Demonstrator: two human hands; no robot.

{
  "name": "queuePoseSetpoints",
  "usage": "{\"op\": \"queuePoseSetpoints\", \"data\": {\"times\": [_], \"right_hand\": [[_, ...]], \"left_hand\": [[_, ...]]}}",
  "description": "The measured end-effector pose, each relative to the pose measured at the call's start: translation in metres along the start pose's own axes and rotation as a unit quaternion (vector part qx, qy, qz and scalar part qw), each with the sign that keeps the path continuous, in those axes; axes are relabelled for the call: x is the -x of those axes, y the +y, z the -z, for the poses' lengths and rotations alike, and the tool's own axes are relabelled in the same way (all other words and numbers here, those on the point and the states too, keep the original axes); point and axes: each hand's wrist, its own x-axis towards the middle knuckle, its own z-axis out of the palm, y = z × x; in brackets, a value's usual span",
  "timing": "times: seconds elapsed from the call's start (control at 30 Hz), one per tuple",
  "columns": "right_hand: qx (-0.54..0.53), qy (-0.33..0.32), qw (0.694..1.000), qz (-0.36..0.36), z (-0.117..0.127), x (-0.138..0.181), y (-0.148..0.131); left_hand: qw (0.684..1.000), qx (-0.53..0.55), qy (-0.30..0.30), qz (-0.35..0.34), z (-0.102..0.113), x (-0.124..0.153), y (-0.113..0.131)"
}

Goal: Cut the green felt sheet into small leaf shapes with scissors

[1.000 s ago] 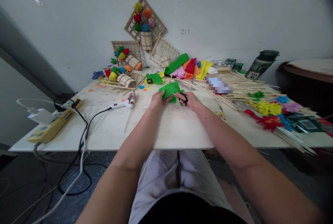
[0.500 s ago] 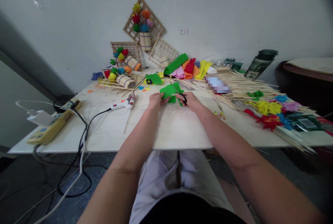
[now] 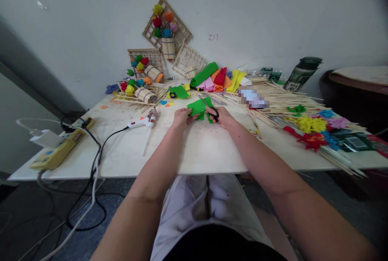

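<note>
On the desk (image 3: 121, 152) there is one glue gun (image 3: 138, 124). To the right of it I count one left hand (image 3: 182, 118), one right hand (image 3: 223, 117) and one pair of scissors (image 3: 217, 112); the number of green pieces (image 3: 196, 108) there I cannot tell. Behind the glue gun are four lattices (image 3: 189, 59) and four pots of bundled sticks (image 3: 168, 48); the highest lattice carries six flowers (image 3: 166, 32). To its left are one power strip (image 3: 62, 148) and one white adapter (image 3: 47, 138). Far to its right is one bottle (image 3: 302, 74).

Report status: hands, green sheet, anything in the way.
Left hand holds green sheet. Right hand holds scissors at the sheet. Glue gun off to the left, not in the way.
</note>
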Motion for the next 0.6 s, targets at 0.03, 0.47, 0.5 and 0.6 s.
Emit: {"op": "queuePoseSetpoints", "data": {"times": [0.03,0.47,0.5,0.6], "right_hand": [[0.001,0.006,1.0,-0.001,-0.001,0.0,0.0],[0.014,-0.046,0.999,0.006,0.005,0.0,0.0],[0.023,-0.053,0.998,0.007,0.005,0.003,-0.003],[0.052,-0.08,0.995,0.001,0.004,0.009,-0.009]], "left_hand": [[1.0,0.0,0.004,0.001,0.0,0.0,0.0],[0.993,0.101,0.043,-0.052,0.006,-0.01,0.004],[0.991,0.109,0.044,-0.058,0.007,-0.011,0.004],[0.988,0.133,0.044,-0.068,0.011,-0.013,0.005]]}}
